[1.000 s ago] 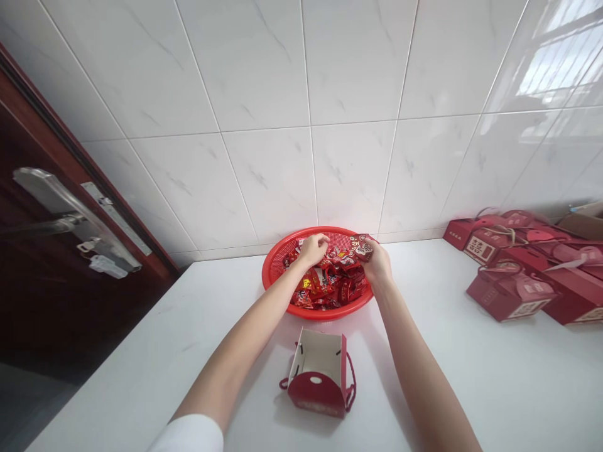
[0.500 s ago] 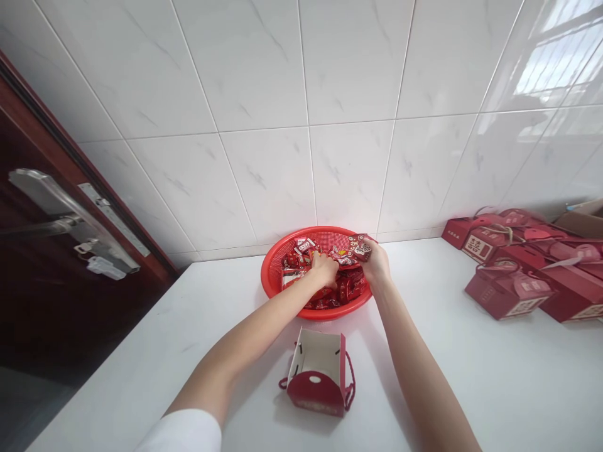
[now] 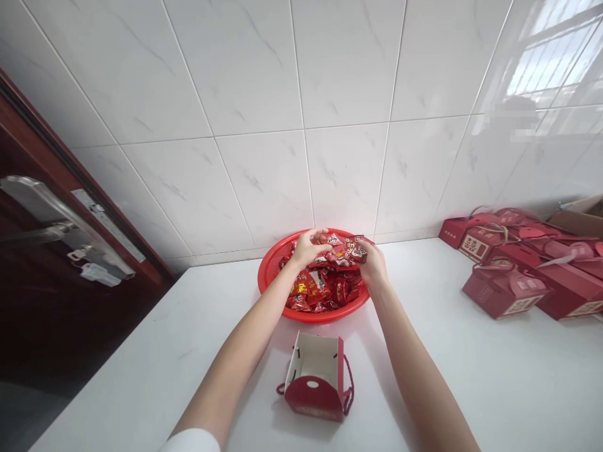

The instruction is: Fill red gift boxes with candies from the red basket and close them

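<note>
left hand [image 3: 308,249]: i see it over the far part of the red basket [image 3: 325,317], palm turned toward the right hand [image 3: 374,263], thumb and fingers curved; i cannot tell whether it has closed on anything.
right hand: thumb and fingers are clamped on a patterned red packet [image 3: 358,247], holding it at the basket's right side.
gap: the two hands stand apart, with red wrapping showing between them.
basket contents: shiny wrapped sweets [image 3: 342,290], mostly red, one bearing gold lettering, lie in a loose heap; my view is too coarse to read most prints.
open box [image 3: 313,402]: it sits on the white table [image 3: 226,351] just on my side of the basket, between the forearms, pale inside, its dark red front flap pierced by an oval hole, a twisted cord [image 3: 350,384] looped on its right.
right of table: i have a cluster of closed red gift boxes [image 3: 506,292] against the tiled wall [image 3: 264,182], some with pale printed panels, and a brown carton [image 3: 577,216] behind them.
left edge: a dark red door [image 3: 28,314] carries a metal handle [image 3: 51,229] and hanging keys [image 3: 100,274].
sleeve [image 3: 191,441]: white, at my lower edge on the left arm.
</note>
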